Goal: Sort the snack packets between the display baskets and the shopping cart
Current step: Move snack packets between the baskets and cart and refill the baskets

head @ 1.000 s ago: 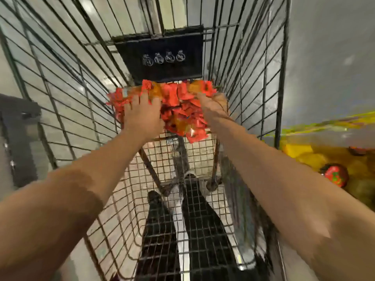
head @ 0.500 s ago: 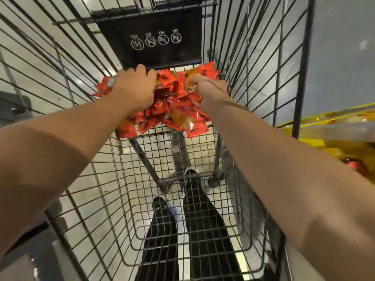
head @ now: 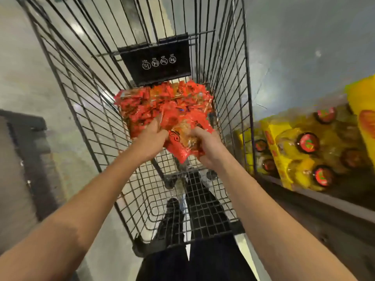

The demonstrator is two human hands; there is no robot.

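1. Left hand (head: 151, 141): grasping the near left edge of a clear bag of red snack packets (head: 168, 112), fingers curled into the wrapping.
2. Right hand (head: 208, 148): grasping the same bag at its near right corner, thumb on top.
3. Bag of red snack packets: held flat inside the shopping cart (head: 85, 92), above the wire floor, far edge just below the black child-seat flap (head: 158, 61).
4. Black child-seat flap: printed with four small round white symbols.
5. To the right of the cart: a shelf (head: 324, 201) with yellow packages (head: 300, 151) bearing round red labels, blurred.
6. Below, through the wire floor: dark trousers and a black shoe (head: 172, 205).
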